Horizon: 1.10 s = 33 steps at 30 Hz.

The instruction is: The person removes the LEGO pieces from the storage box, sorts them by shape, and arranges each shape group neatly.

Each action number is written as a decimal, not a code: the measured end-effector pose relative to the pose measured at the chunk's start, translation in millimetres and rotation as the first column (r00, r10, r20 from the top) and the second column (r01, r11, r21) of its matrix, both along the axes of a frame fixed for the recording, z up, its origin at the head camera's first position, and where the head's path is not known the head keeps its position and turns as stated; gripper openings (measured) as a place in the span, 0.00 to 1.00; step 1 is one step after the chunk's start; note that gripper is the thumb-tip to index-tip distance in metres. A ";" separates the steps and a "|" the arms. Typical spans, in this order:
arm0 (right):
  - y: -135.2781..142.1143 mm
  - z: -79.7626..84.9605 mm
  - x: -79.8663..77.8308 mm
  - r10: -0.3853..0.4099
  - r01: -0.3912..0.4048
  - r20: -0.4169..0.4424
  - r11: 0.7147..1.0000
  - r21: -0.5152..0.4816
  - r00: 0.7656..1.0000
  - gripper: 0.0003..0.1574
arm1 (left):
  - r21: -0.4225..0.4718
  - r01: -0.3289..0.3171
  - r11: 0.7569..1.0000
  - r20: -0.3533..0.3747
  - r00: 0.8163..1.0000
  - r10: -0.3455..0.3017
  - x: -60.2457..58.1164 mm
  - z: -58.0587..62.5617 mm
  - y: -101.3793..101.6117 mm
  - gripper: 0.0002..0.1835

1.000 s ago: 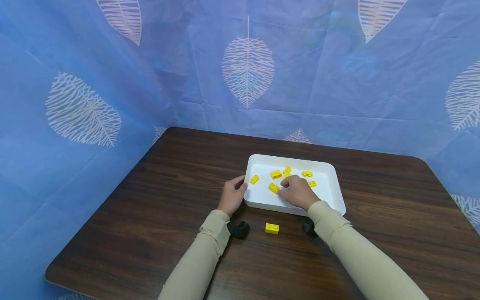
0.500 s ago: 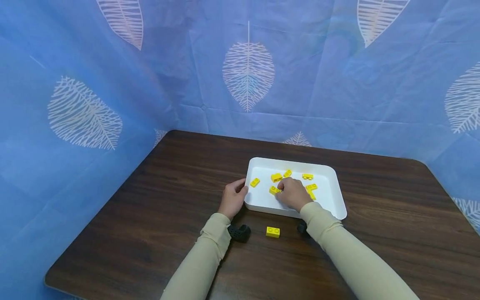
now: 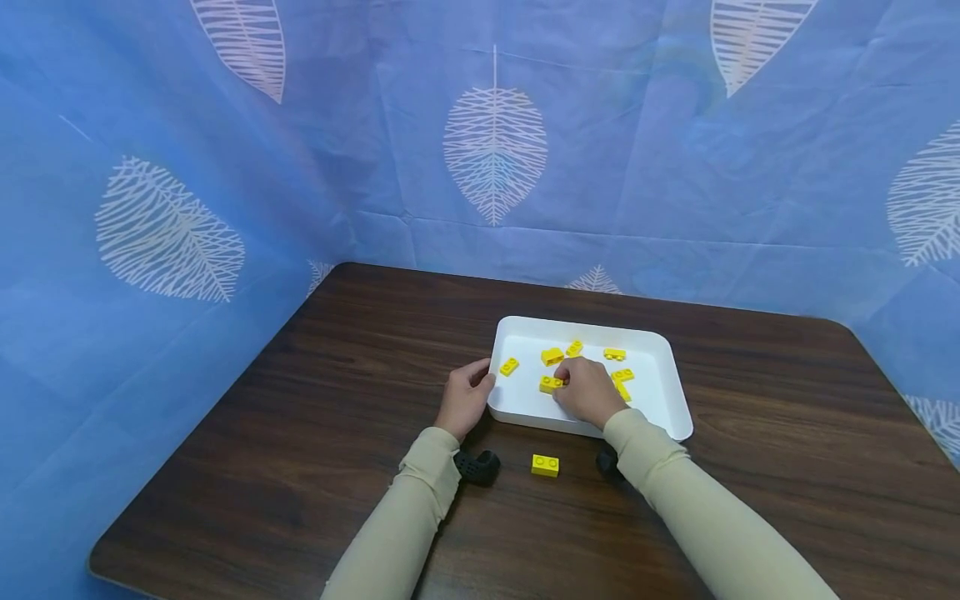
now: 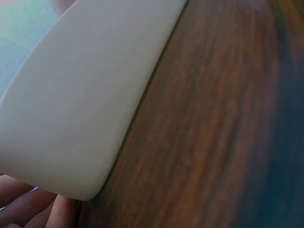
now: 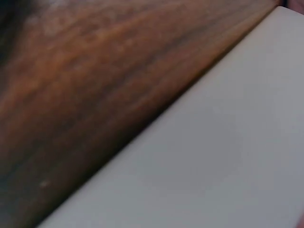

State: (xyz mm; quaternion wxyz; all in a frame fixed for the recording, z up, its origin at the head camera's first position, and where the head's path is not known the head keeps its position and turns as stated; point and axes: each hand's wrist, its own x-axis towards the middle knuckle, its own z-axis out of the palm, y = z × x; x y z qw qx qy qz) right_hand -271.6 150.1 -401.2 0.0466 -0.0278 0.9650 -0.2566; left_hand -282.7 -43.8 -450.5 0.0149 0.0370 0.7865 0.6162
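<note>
In the head view, my right hand (image 3: 587, 390) is over the white tray (image 3: 660, 421). Its curled fingers pinch the right end of a yellow toy brick (image 3: 547, 384), covering part of its studs. My left hand (image 3: 462, 398) rests at the tray's left wall, thumb and relaxed fingers against the outside. The left wrist view shows several of those fingers (image 4: 28, 209) beside the tray's rounded corner (image 4: 85, 180). A second yellow brick (image 3: 545, 466) lies on the table in front of the tray. The right wrist view has mostly the tray's outer wall (image 5: 204, 152).
Several more yellow bricks are scattered in the tray, among them one by the left wall (image 3: 509, 367) and one near the back (image 3: 615, 354). Dark wood table (image 3: 300, 433) surrounds the tray. Behind it hangs a blue leaf-patterned cloth (image 3: 637, 167).
My right hand has shifted slightly left in the tray, uncovering bricks to its right. The brick at its fingertips has turned to lie more crosswise. My left hand stays at the tray wall.
</note>
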 end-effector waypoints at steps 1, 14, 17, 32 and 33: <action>0.6 1.3 1.5 0.005 -0.005 -0.011 1.000 -0.006 1.000 0.15 | 0.001 0.000 1.000 -0.001 1.000 0.000 0.1 -0.3 0.3 0.20; 5.8 29.5 37.0 0.056 -0.059 -0.097 0.998 -0.037 0.994 0.15 | -0.002 -0.004 1.000 -0.002 1.000 0.004 0.6 1.1 1.5 0.20; 11.2 31.8 48.7 0.081 -0.084 -0.101 0.996 -0.029 0.992 0.14 | -0.002 -0.004 1.000 0.002 1.000 0.004 0.0 0.2 1.2 0.20; 37.3 19.0 96.5 0.125 -0.127 -0.063 0.991 -0.042 0.990 0.09 | 0.005 -0.003 1.000 0.016 1.000 0.003 -1.0 0.6 -0.9 0.20; 37.3 17.7 98.5 0.130 -0.133 -0.054 0.990 -0.043 0.990 0.08 | 0.006 -0.002 1.000 0.020 1.000 0.002 -1.2 0.3 -0.9 0.21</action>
